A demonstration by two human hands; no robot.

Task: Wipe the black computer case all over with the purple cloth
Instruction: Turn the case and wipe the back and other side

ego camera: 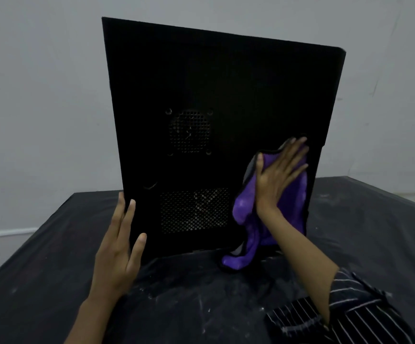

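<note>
flat and open, the right hand presses the soft purple cloth with a dark edge against the side of the big black metal computer case. its fingers are straight and spread, so it pushes the cloth and does not squeeze it. the loose end of the cloth hangs down and touches the dark, dusty table cover. the left hand is open too, with its fingers lying along the left edge of the case, most likely to keep the case from sliding while the other hand rubs. the case stands up tall on the table, just in front of the person, with two round-holed air vents on the side that faces us. a striped sleeve covers the right arm.
</note>
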